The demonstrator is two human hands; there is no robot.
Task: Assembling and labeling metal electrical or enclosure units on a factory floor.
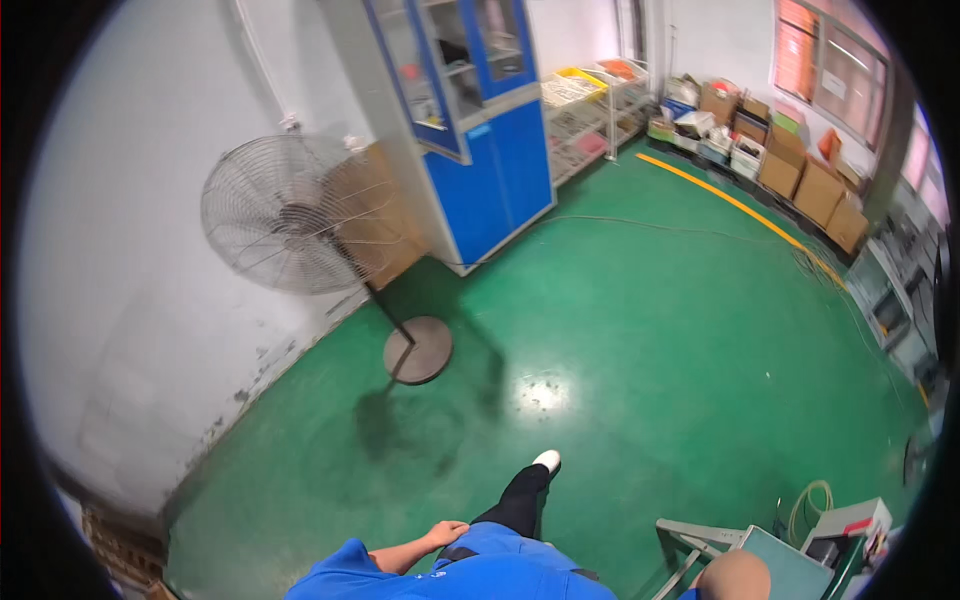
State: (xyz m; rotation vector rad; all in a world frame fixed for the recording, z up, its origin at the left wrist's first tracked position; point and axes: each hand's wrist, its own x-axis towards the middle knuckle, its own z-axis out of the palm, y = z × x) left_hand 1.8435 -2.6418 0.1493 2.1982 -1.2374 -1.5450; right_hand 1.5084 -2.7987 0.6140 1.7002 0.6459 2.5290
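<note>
My left hand [445, 535] rests at my waist, against the hem of my blue shirt [505, 542]. Its fingers look curled in, and whatever may be inside them is hidden. On the right side only a bare part of my arm [735, 577] shows at the lower edge, beside a grey-topped work table [785, 562]. My right hand is out of the picture. One leg in black trousers [520, 500] is stretched forward over the green floor [640, 370], ending in a white shoe [547, 460].
A pedestal fan [300, 215] on a round base [418, 350] stands by the left wall. Beyond it is a blue cabinet [485, 190] with a glass door ajar. Racks [580, 130] and cardboard boxes [785, 160] line the back. A cable [660, 222] crosses the floor.
</note>
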